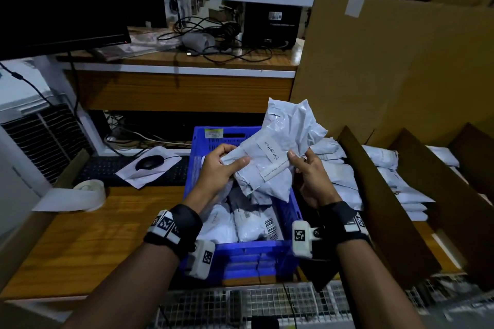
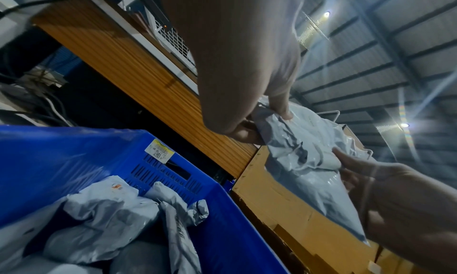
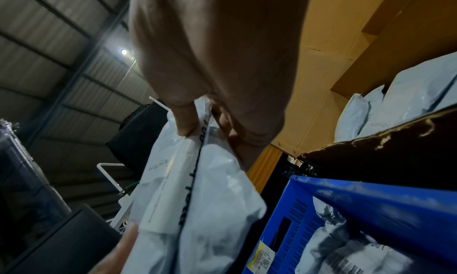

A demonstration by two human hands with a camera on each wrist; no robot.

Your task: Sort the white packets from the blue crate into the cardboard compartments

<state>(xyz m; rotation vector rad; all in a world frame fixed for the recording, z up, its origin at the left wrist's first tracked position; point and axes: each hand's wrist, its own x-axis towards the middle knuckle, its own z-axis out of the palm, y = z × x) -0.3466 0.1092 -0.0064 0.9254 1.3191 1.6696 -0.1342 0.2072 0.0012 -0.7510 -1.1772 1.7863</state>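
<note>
white crumpled plastic mailer packet [image 1: 278, 147] sits at the centre of the head view, lifted clear above the blue slotted plastic crate [image 1: 222, 139]; i have it in both hands, label side up; my left hand [image 1: 219, 165] pinches its left edge, thumb on top and fingers curled beneath; my right hand [image 1: 307, 171] pinches the right edge the same way, thumb on the label strip [image 1: 275, 160], as the right wrist view shows; both grips are closed on the packet, neither one loose; handwriting on the label seems to read "exception", the small print below it too fine to make out.

step in hand, as i judge it: reading the label to decide where this packet belongs; more white packets [image 1: 240, 224] lie in the crate at lower centre, so the sort looks well short of done; the brown cardboard compartments [image 1: 374, 195] stand at the right of the frame, the near ones already holding stacked packets [image 1: 344, 176].

next move, i think: let go with the left, carry the packet rightward over the nearest cardboard divider and drop it in the matching slot; which slot that is i cannot tell.
</note>
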